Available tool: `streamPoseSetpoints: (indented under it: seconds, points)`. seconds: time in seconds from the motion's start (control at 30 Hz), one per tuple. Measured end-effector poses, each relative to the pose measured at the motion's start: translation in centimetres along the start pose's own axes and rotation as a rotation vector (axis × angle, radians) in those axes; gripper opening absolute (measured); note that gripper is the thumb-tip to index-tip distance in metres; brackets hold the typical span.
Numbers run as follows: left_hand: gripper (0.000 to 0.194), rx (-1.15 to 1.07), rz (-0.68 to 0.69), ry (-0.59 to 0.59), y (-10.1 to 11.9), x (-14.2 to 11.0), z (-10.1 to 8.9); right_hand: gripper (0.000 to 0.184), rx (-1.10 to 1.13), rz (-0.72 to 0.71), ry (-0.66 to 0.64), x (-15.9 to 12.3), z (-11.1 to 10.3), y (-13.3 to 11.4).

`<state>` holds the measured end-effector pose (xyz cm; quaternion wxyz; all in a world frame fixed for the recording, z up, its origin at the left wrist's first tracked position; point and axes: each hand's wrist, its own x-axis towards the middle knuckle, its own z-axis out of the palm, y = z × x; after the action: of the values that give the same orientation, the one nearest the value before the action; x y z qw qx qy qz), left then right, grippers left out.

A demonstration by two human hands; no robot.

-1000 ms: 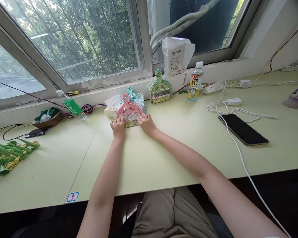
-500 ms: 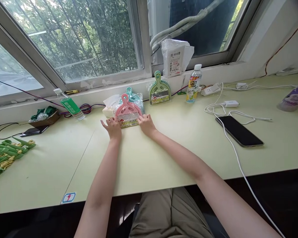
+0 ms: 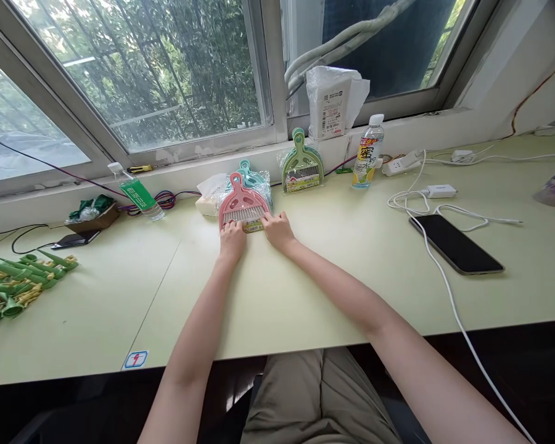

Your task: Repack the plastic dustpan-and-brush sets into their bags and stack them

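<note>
A pink dustpan and brush set point(image 3: 243, 200) in clear plastic leans upright against a teal dustpan set point(image 3: 252, 177) at the back of the table. My left hand point(image 3: 232, 240) is closed over its lower left edge, fingertips on the front of the packet. The thumb of that hand is hidden. At the lower right corner, my right hand point(image 3: 279, 232) grips the same packet with bent fingers. To the right stands a wrapped green dustpan set point(image 3: 302, 163) against the wall, apart from both hands.
A white soft pack point(image 3: 208, 203) sits left of the dustpans. Bottles point(image 3: 141, 194) point(image 3: 367, 154) stand on either side. On the right lie a phone point(image 3: 457, 243) and a white cable point(image 3: 437, 277). Green cone-shaped pieces point(image 3: 23, 280) lie at the far left.
My left hand has moved right, from the packet's left side with thumb spread to its lower front edge, fingers now closed. My right hand stays at the lower right corner. The view has shifted slightly.
</note>
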<state>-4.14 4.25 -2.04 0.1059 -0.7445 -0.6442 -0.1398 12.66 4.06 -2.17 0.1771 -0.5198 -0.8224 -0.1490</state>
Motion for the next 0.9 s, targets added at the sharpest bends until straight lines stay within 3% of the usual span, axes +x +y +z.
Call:
streamPoseSetpoints:
  seconds: [0.43, 0.73, 0.9]
  points:
    - [0.029, -0.151, -0.015, -0.058, -2.0, 2.7, 2.1, 0.039, 0.032, 0.065, -0.008, 1.5, 0.8, 1.4]
    - [0.028, -0.162, -0.018, -0.019, -2.1, 5.7, 3.3, 0.035, 0.063, 0.096, 0.023, 4.2, 2.2, 2.4]
    - [0.025, -0.178, -0.010, 0.019, -2.2, 6.2, 3.5, 0.035, 0.100, 0.107, 0.050, 4.3, 2.4, 2.8]
